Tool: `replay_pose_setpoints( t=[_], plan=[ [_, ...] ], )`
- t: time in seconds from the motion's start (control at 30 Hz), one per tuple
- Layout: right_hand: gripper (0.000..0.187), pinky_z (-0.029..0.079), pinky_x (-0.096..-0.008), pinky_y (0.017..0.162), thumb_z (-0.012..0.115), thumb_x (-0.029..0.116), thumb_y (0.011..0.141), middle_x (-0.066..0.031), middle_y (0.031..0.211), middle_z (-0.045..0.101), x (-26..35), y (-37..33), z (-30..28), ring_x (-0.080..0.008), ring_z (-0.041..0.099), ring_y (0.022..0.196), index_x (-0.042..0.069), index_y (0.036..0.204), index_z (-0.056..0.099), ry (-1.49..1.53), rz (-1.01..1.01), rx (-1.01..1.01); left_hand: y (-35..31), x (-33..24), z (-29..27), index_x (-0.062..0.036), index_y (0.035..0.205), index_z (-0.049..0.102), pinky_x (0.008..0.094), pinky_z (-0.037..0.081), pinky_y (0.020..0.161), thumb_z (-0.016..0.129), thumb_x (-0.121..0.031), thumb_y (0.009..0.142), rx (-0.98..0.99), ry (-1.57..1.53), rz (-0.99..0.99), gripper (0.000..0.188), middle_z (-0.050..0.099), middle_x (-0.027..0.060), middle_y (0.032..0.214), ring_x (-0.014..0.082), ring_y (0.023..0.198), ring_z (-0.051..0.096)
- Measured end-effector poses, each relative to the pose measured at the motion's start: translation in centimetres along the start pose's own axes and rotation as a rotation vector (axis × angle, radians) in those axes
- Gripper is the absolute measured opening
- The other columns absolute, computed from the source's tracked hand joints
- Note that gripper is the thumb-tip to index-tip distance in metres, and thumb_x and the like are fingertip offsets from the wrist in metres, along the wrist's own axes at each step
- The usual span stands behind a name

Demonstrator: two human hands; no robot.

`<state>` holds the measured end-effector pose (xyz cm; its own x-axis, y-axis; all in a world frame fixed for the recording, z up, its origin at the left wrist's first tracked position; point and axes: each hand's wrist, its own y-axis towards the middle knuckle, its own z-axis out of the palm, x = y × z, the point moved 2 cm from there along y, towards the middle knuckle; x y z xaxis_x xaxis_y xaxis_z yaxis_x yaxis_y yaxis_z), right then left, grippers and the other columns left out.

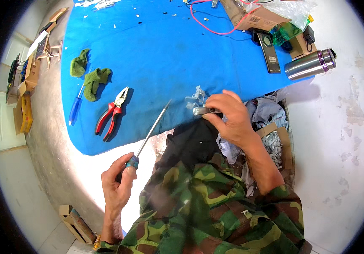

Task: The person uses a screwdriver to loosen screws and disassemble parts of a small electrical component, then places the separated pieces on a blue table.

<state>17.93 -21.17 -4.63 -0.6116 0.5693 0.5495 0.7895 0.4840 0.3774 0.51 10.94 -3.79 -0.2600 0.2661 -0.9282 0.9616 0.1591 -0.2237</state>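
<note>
My left hand [117, 182] is closed around the blue-green handle of a screwdriver [151, 130], in front of the table. Its long metal shaft slants up and to the right, the tip over the edge of the blue cloth. My right hand [232, 118] pinches a small grey, shiny part [199, 111] at the table's near edge; the fingers hide some of it, and I cannot make out its kind. Translucent plastic pieces [196, 95] are just beyond that part. The screwdriver tip is apart from it.
Pliers [116, 111] with red-and-black handles, a blue-handled screwdriver [76, 106] and green cloths [94, 82] lie on the blue table cover [148, 55]. A steel flask [309, 66], a dark device [269, 54] and a cardboard box [249, 17] occupy the right side. Below is a scrap-filled carton [285, 146].
</note>
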Motion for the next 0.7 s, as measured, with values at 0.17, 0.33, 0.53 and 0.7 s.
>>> replay_pose_setpoints(
  t=[0.17, 0.33, 0.53, 0.7],
  plan=[
    [0.025, 0.062, -0.0346, 0.077, 0.067, 0.021, 0.105, -0.0108, 0.108, 0.073, 3.2, -1.8, 1.2, -0.0190, 0.074, 0.090, 0.001, 0.121, 0.064, 0.949, 0.635, -0.101, -1.7, 0.6, -0.6, 0.0018, 0.134, 0.068, 0.0236, 0.046, 0.057, 0.065, -0.013, 0.100, -0.080, -0.041, 0.010, 0.037, 0.070, 0.0026, 0.076, 0.0076, 0.064, 0.061],
    [0.030, 0.062, -0.0321, 0.069, 0.057, 0.027, 0.111, -0.0108, 0.106, 0.072, 4.6, -4.5, 6.1, -0.0169, 0.071, 0.084, 0.001, 0.126, 0.061, 1.516, 0.963, -0.104, -2.8, 1.4, -0.4, 0.0003, 0.135, 0.066, 0.0222, 0.039, 0.052, 0.066, -0.028, 0.105, -0.059, 0.085, 0.221, 0.041, 0.067, 0.0008, 0.074, 0.0035, 0.058, 0.054],
    [0.027, 0.053, -0.0278, 0.064, 0.060, 0.025, 0.110, -0.0070, 0.104, 0.071, 4.8, -5.6, 8.6, -0.0134, 0.067, 0.081, 0.002, 0.124, 0.064, 1.684, 1.110, -0.091, -4.2, 1.6, -0.8, 0.0018, 0.131, 0.065, 0.0240, 0.043, 0.059, 0.074, -0.028, 0.097, -0.005, 0.100, 0.094, 0.046, 0.070, 0.0050, 0.085, 0.0079, 0.070, 0.060],
    [0.025, 0.052, -0.0249, 0.065, 0.060, 0.024, 0.109, -0.0063, 0.106, 0.070, 4.4, -6.0, 8.6, -0.0123, 0.066, 0.083, 0.002, 0.119, 0.064, 1.534, 1.122, -0.062, -4.2, 0.4, -1.4, 0.0013, 0.129, 0.064, 0.0243, 0.045, 0.061, 0.072, -0.023, 0.096, -0.006, 0.219, 0.141, 0.042, 0.071, 0.0080, 0.088, 0.0095, 0.073, 0.063]
  ],
)
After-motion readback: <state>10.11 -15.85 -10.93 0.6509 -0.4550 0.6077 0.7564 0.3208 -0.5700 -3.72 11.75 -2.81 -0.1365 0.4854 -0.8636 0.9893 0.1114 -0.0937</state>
